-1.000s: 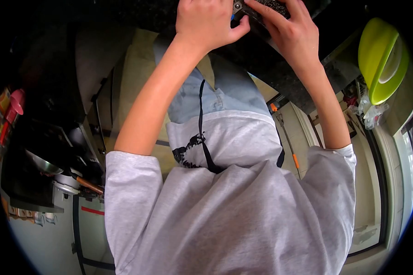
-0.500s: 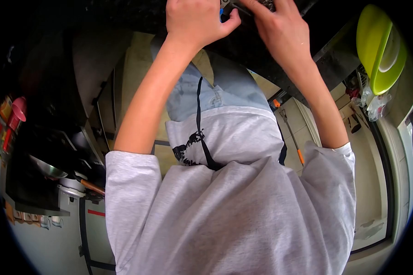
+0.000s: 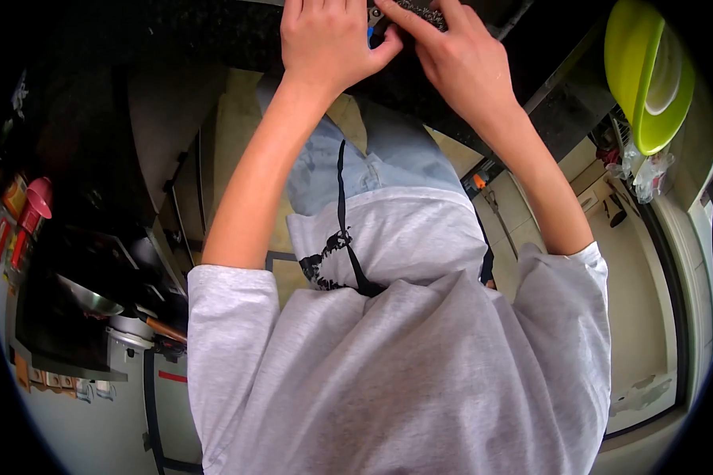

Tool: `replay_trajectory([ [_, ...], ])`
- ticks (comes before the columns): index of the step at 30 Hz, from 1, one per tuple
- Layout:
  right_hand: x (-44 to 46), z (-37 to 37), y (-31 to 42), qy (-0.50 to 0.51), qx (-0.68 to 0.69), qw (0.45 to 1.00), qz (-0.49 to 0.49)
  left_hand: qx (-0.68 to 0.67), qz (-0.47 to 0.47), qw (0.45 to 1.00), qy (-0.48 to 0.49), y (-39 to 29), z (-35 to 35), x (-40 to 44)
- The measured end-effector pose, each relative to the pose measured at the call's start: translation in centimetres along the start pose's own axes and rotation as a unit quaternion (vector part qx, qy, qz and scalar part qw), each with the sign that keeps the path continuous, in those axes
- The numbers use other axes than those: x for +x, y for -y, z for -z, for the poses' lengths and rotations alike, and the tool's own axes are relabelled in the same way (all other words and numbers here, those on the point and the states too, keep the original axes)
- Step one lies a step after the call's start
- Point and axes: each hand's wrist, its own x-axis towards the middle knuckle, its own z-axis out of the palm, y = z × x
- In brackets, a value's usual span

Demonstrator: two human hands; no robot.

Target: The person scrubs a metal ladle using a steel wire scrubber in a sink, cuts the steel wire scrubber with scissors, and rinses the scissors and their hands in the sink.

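At the top edge, my left hand (image 3: 325, 43) is closed over a metal tool (image 3: 375, 15) with a blue part, of which only a small piece shows beside the palm; the thumb sticks out to the right. My right hand (image 3: 467, 59) is just to the right, its index finger reaching to the tool's metal end. A dark, shiny, grainy pad (image 3: 429, 16), like a metal scourer, shows between the right hand's fingers. The frame's top edge cuts off most of the fingertips.
A dark counter (image 3: 214, 39) runs under the hands. Green basins (image 3: 634, 71) stand at the upper right, with plastic bags (image 3: 650, 178) below them. Over on the left are a metal pan (image 3: 91, 297), a white pot (image 3: 131, 332) and a pink container (image 3: 40, 198).
Both hands have shifted left in view along with the tool and pad. The surroundings have also moved slightly as the camera turned. My hold looks the same.
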Motion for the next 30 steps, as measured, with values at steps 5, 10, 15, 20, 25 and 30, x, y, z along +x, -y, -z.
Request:
replay_trajectory([
  [5,0.2,0.2,-1.2,0.003,0.015,0.996,-0.088,-0.002,0.005,1.0,0.004,-0.1,0.0,0.1],
  [10,0.0,0.2,-1.9,-0.008,0.019,0.992,-0.123,0.0,-0.004,1.0,-0.011,-0.3,-0.2,0.2],
  [15,-0.6,0.8,-3.4,-0.116,0.155,0.964,-0.183,-0.003,0.005,1.0,0.01,-0.3,-0.1,0.5],
  [20,1.0,1.2,-2.6,-0.106,0.212,0.969,-0.073,0.0,-0.009,1.0,0.002,-0.2,-0.3,0.3],
  [25,4.3,1.1,-3.9,-0.076,0.15,0.986,0.001,-0.001,-0.009,1.0,0.005,-0.2,-0.3,0.3],
  [30,4.3,1.1,-6.0,-0.056,0.18,0.98,-0.07,0.006,-0.01,1.0,0.005,-0.3,-0.1,0.3],
])
